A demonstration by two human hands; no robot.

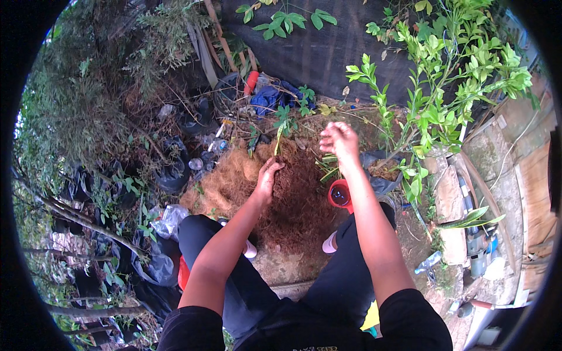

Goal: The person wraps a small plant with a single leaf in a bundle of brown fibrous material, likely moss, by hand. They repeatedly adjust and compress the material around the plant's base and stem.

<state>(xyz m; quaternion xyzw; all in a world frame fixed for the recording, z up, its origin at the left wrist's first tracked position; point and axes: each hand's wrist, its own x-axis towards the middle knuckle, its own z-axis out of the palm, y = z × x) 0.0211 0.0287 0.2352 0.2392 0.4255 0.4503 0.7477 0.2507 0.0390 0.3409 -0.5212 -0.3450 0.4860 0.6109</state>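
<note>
- Fingers [273, 167] of the left hand [265, 184] bend close together at the foot of an upright yellow-green leaf [279, 139]; whether they clamp the leaf, press the fibre around it or only rest there, one cannot tell; the placing looks meant to steady the leaf low down, where it would tip most easily.
- The right hand [341, 143] hangs raised to the right of the leaf, well apart from it; its fingers are loosely bent and slightly apart, with nothing visible between them; held so, it seems free to work around the leaf without crowding the left.
- The leaf stands at the far side of a mound of dark brown fibre [300, 205], straight ahead of the person; the mound lies between the two feet, probably so that both arms reach it easily.
- Paler tan fibre [219, 182] spreads on the mound's left, near the left forearm; it is loose and tangled.
- A red container [345, 206] sits just beside the mound, under the right forearm, apparently kept within the right hand's reach; its inside looks dark, its contents unclear.
- Long green leaves [329, 167] lie beyond the container; a dark pot [383, 186] stands to their right.
- Dark-trousered knees [196, 237] spread wide, likely to leave the mound open to both hands.
</note>
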